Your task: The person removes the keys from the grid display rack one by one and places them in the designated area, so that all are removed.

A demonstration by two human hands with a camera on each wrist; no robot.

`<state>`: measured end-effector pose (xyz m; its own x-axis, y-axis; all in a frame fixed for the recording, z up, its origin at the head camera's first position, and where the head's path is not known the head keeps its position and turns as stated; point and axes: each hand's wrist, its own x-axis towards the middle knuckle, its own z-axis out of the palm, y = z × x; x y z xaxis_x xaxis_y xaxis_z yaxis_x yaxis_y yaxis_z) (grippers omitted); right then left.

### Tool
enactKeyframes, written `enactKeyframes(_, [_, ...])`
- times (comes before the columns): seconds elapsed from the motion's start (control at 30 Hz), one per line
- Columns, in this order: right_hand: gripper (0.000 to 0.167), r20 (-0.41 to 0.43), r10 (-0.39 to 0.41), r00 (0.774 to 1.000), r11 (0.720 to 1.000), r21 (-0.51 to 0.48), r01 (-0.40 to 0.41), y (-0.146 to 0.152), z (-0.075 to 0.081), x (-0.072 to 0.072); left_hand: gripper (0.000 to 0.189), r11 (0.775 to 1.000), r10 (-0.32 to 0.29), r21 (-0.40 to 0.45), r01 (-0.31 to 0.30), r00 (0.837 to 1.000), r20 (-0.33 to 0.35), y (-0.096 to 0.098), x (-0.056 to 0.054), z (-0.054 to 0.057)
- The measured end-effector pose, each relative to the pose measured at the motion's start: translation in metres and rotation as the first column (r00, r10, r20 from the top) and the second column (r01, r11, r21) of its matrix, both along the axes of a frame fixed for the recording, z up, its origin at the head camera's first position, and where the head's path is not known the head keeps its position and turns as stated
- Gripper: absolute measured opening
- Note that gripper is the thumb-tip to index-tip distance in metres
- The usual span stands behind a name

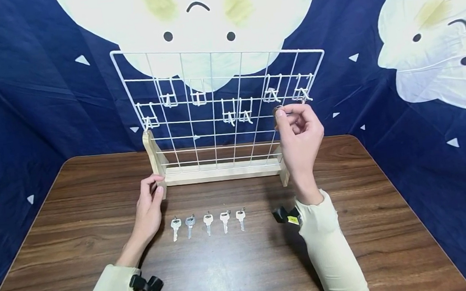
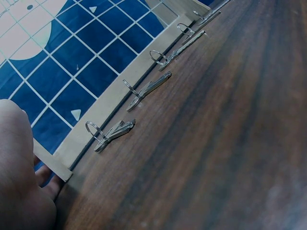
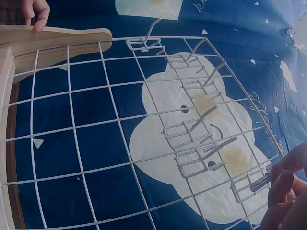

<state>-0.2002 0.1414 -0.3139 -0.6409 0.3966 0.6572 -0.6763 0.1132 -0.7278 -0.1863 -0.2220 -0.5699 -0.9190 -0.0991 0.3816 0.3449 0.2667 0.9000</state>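
My right hand (image 1: 301, 130) is raised in front of the right side of a white wire grid (image 1: 215, 133). Its thumb and forefinger pinch a small key (image 1: 276, 119), mostly hidden by the fingers, close below a white hook (image 1: 271, 95). My left hand (image 1: 149, 210) grips the left leg (image 1: 153, 157) of the wooden stand that holds the grid upright. In the left wrist view its fingers reach behind that wooden leg (image 2: 52, 160). Several silver keys (image 1: 208, 219), each with a ring, lie in a row on the table in front of the stand.
Several more white hooks (image 1: 198, 98) hang across the grid at two heights. The rightmost hook (image 1: 303, 94) is just above my right knuckles. A wooden crossbar (image 1: 223, 172) joins the stand's legs on the brown table (image 1: 95, 185). Behind hangs a blue cloth (image 1: 67, 109) with cloud faces.
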Motion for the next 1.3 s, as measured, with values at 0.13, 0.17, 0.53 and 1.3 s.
enactKeyframes(0.13, [0.006,0.009,-0.001,1.0,1.0,0.017,0.001,0.0,-0.001,0.002,0.031,1.0,-0.001,0.001,0.001,1.0,0.001,0.0,0.001,0.0])
enactKeyframes(0.17, [0.006,0.011,-0.001,1.0,1.0,0.02,0.0,0.0,-0.002,0.002,0.031,1.0,-0.001,0.003,0.001,1.0,0.0,-0.001,0.001,0.0])
enactKeyframes(0.53, [0.014,0.052,0.048,0.998,0.995,0.083,-0.052,-0.003,-0.017,0.006,0.03,1.0,0.002,0.014,-0.002,1.0,-0.004,0.001,0.003,0.002])
enactKeyframes(1.3, [0.023,0.237,0.27,0.933,0.962,-0.02,-0.273,0.011,-0.04,0.016,0.032,1.0,-0.016,0.005,0.016,1.0,-0.02,0.0,0.002,0.0])
